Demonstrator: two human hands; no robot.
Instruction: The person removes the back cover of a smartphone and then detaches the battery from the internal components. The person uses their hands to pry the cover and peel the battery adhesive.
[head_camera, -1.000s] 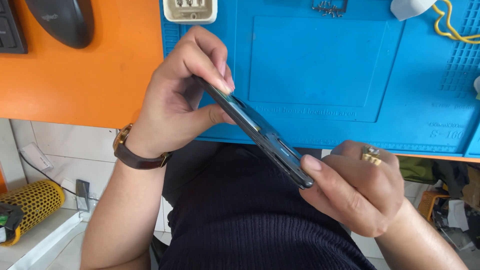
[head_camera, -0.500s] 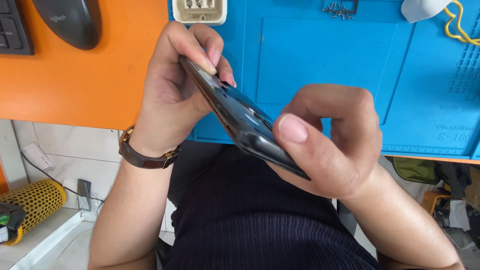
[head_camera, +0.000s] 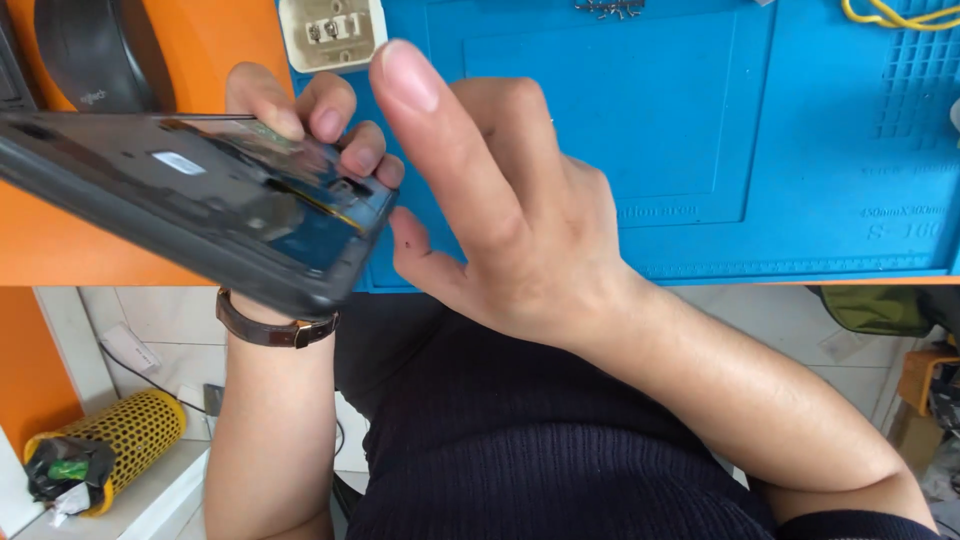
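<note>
Phone (head_camera: 200, 205), dark and opened so that its inner parts show, is held tilted above the near edge of the orange desk (head_camera: 90, 255) by the left hand (head_camera: 300, 130), whose fingers are curled over its upper edge and clamped on it. The right hand (head_camera: 500, 220) is raised just beside the phone's right end with its fingers spread and nothing gripped; whether it touches the phone cannot be told. A blue mat (head_camera: 760, 150) is seen behind, a mouse (head_camera: 95, 60) at upper left.

The dark phone body (head_camera: 190, 200) looks glossy plastic, above a matt blue rubbery mat (head_camera: 700, 140) and smooth orange tabletop (head_camera: 120, 255).
</note>
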